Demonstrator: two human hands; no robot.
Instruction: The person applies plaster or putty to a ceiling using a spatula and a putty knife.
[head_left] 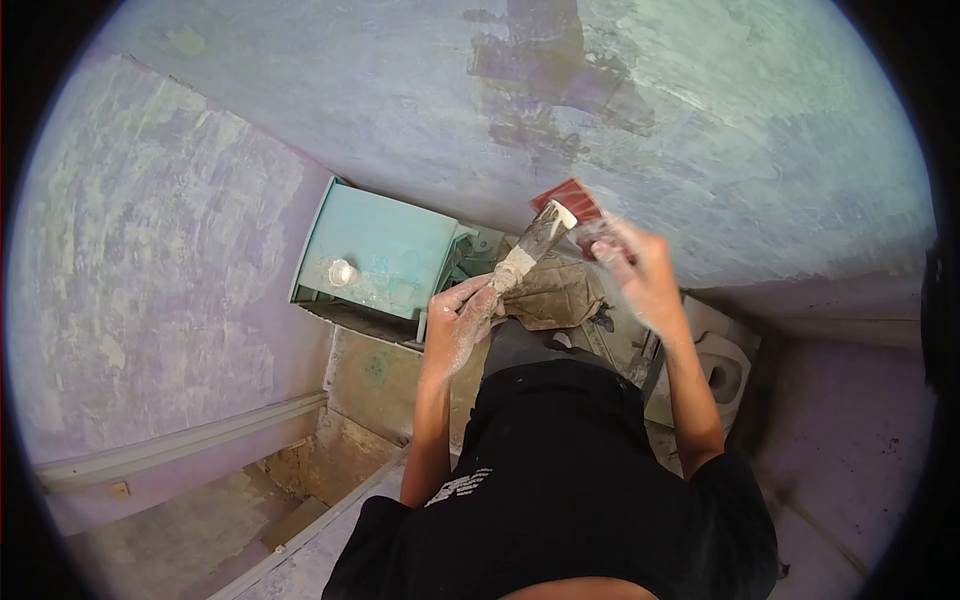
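Observation:
My left hand (pixel 463 322) is closed round the handle of a putty knife (pixel 541 236), its blade pointing up and to the right. White putty (pixel 563 213) sits on the end of that blade. A red, flat plastic spreader (pixel 568 198) is in my right hand (pixel 637 268), pinched between thumb and fingers. The putty knife's tip overlaps the spreader in this view. Pale dust coats both hands. Just beyond them rises a wall (pixel 740 180) with streaky whitish filler and a darker patch (pixel 550 80) higher up.
A turquoise cabinet (pixel 380 245) with a small white lump (pixel 343 272) on it stands in the left corner. Below my hands lies crumpled brown cloth (pixel 550 295). A whitish moulded fixture (pixel 718 370) is at my right. A ledge (pixel 180 440) runs along the left wall.

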